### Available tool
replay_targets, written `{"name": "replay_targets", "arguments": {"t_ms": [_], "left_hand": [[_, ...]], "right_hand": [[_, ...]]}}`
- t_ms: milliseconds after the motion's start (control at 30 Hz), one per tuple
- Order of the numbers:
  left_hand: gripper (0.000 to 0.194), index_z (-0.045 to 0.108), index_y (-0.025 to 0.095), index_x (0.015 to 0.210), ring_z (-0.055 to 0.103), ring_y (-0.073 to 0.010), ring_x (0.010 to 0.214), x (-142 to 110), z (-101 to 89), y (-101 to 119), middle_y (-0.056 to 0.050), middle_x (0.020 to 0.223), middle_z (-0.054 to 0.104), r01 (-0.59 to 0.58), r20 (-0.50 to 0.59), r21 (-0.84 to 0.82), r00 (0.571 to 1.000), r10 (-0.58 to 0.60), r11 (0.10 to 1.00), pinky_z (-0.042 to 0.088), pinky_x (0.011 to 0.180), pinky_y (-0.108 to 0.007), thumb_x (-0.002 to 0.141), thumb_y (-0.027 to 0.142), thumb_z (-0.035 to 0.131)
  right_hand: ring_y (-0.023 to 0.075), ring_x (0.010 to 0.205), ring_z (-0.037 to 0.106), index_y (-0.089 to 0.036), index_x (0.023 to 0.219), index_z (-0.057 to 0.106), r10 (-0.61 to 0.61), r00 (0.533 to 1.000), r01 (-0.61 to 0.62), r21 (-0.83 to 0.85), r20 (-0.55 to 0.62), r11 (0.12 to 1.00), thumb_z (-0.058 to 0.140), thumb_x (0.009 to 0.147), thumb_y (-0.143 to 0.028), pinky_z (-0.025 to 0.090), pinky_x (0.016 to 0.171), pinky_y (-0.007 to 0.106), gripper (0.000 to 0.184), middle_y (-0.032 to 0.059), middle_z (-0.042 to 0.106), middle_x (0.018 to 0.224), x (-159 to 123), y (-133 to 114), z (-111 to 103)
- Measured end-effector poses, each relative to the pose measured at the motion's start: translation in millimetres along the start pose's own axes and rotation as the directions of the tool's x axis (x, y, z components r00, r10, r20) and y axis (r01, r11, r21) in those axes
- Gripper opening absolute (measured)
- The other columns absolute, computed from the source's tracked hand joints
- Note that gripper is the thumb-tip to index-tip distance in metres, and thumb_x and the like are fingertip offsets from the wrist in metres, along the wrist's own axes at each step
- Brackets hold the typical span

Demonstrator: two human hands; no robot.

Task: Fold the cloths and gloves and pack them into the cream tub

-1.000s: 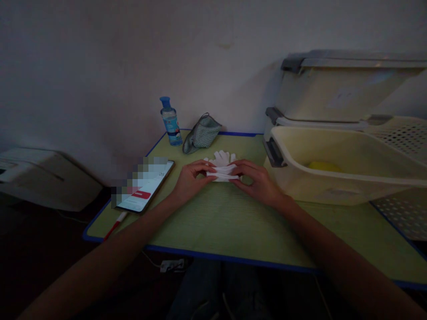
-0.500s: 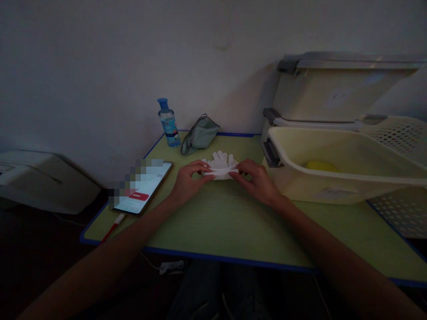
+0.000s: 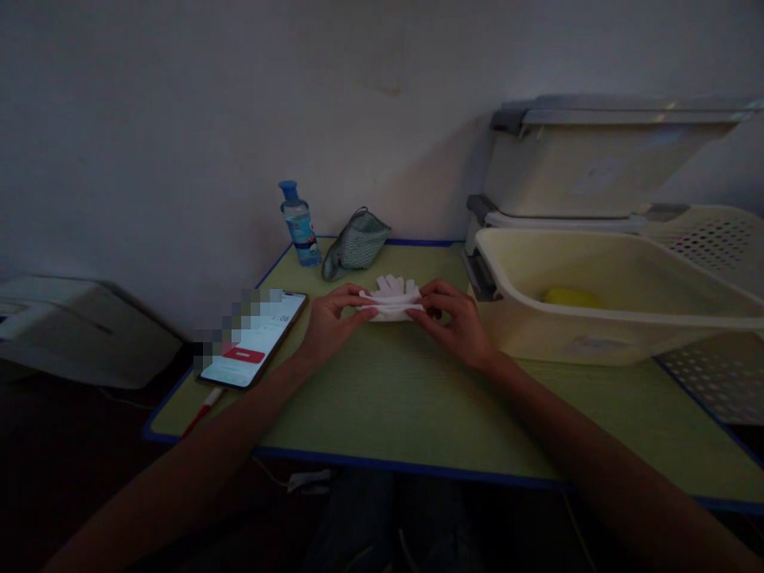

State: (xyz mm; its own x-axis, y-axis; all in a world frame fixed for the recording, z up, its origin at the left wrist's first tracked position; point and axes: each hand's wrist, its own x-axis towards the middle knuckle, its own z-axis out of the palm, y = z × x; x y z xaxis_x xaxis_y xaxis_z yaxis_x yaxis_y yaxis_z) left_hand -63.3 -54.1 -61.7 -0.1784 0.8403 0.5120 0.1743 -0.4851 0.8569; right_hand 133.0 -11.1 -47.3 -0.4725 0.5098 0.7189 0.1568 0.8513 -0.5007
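White knit gloves (image 3: 391, 298) are stretched between my two hands over the green tabletop (image 3: 394, 406), their fingers pointing away from me. My left hand (image 3: 334, 318) pinches the left side of the folded cuff between thumb and fingers. On the right side, my right hand (image 3: 450, 318) grips the cuff the same way. The cuff edge shows as layered folds between the hands. Whether one glove or a pair is held, I cannot tell for sure.
Left of my arm lies a lit phone (image 3: 254, 342) with a red cable (image 3: 200, 414). A blue bottle (image 3: 302, 227) and a grey-green pouch (image 3: 358, 243) stand at the back. On the right sits a cream bin (image 3: 537, 334) holding something yellow (image 3: 573, 298), before stacked boxes (image 3: 597, 167).
The glove cuff has been folded further toward the fingers, so less of the glove fingers shows. Both hands keep their pinch, and the view has shifted slightly.
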Motion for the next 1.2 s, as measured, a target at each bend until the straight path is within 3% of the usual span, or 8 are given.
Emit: {"name": "replay_targets", "arguments": {"t_ms": [233,400,600,700,800,933,1067,1200], "left_hand": [[0.012,0.073,0.02,0.063,0.06,-0.0109,0.073,5.6,-0.5,10.6,-0.001,0.073,0.066,0.088,0.021,-0.106,0.996,-0.087,0.99,0.046,0.073,-0.025,0.053,0.02,0.078],[0.014,0.072,0.019,0.06,0.058,-0.0095,0.069,21.5,-6.8,29.0,0.0,0.071,0.064,0.035,0.077,-0.105,0.997,-0.027,0.994,0.047,0.067,-0.024,0.05,0.018,0.081],[0.015,0.072,0.019,0.06,0.057,-0.0102,0.065,35.4,-2.8,49.0,-0.001,0.067,0.064,-0.091,0.1,-0.071,0.99,0.098,0.993,0.047,0.061,-0.023,0.05,0.023,0.082],[0.015,0.071,0.018,0.057,0.056,-0.0098,0.062,33.3,4.9,45.4,0.0,0.064,0.064,-0.061,0.039,-0.084,0.997,0.064,0.995,0.045,0.057,-0.021,0.053,0.029,0.081],[0.019,0.069,0.017,0.056,0.054,-0.0084,0.058,28.9,11.1,37.2,0.001,0.061,0.063,0.053,-0.028,-0.136,0.998,-0.057,0.989,0.043,0.053,-0.02,0.053,0.032,0.08],[0.02,0.07,0.018,0.059,0.058,-0.0077,0.064,25.1,12.3,32.9,0.001,0.069,0.064,0.172,0.036,-0.309,0.985,-0.169,0.935,0.047,0.06,-0.019,0.047,0.027,0.083],[0.021,0.073,0.021,0.068,0.06,-0.0103,0.076,24.4,8.6,35.6,0.0,0.08,0.065,0.141,0.121,-0.312,0.987,-0.108,0.94,0.05,0.069,-0.02,0.049,0.022,0.083],[0.013,0.074,0.022,0.069,0.058,-0.0099,0.077,24.4,7.3,36.4,-0.001,0.08,0.063,0.07,0.097,-0.275,0.994,-0.045,0.959,0.049,0.068,-0.019,0.057,0.024,0.078]], "right_hand": [[0.01,0.06,0.048,-0.015,0.078,0.061,-0.122,0.991,0.125,-0.045,0.055,0.991,0.057,0.083,-0.02,0.039,0.051,0.022,0.008,0.0004,0.051,0.068,4.8,-7.8,-4.4],[0.0136,0.071,0.053,-0.016,0.078,0.058,-0.229,0.973,0.229,-0.11,0.013,0.967,0.058,0.082,-0.019,0.043,0.062,0.027,0.004,0.0026,0.055,0.073,8.2,-20.6,-6.7],[0.0106,0.061,0.049,-0.019,0.073,0.054,-0.164,0.973,0.142,-0.137,-0.164,0.98,0.056,0.082,-0.018,0.038,0.054,0.024,0.01,-0.0012,0.05,0.066,9.6,-32.8,-10.6],[0.0098,0.058,0.045,-0.019,0.067,0.048,-0.107,0.966,0.087,-0.094,-0.236,0.992,0.056,0.082,-0.02,0.036,0.053,0.024,0.017,-0.0029,0.047,0.062,9.4,-32.7,-10.5],[0.0091,0.057,0.043,-0.019,0.065,0.046,-0.036,0.96,0.032,-0.018,-0.277,0.999,0.057,0.081,-0.021,0.036,0.053,0.023,0.02,-0.0038,0.045,0.061,8.6,-31.5,-8.7],[0.0098,0.059,0.047,-0.019,0.067,0.05,-0.009,0.949,0.006,-0.011,-0.316,1.0,0.057,0.081,-0.019,0.038,0.055,0.024,0.016,-0.0032,0.048,0.063,7.3,-32.4,-7.5],[0.0118,0.066,0.053,-0.019,0.072,0.056,-0.025,0.939,0.026,0.0,-0.342,1.0,0.058,0.081,-0.019,0.042,0.06,0.027,0.009,-0.0007,0.057,0.071,6.5,-33.5,-7.6],[0.0123,0.069,0.054,-0.019,0.072,0.056,0.019,0.938,-0.004,0.046,-0.346,0.999,0.059,0.08,-0.019,0.044,0.062,0.027,0.009,0.0002,0.056,0.074,6.3,-32.6,-6.8]]}}
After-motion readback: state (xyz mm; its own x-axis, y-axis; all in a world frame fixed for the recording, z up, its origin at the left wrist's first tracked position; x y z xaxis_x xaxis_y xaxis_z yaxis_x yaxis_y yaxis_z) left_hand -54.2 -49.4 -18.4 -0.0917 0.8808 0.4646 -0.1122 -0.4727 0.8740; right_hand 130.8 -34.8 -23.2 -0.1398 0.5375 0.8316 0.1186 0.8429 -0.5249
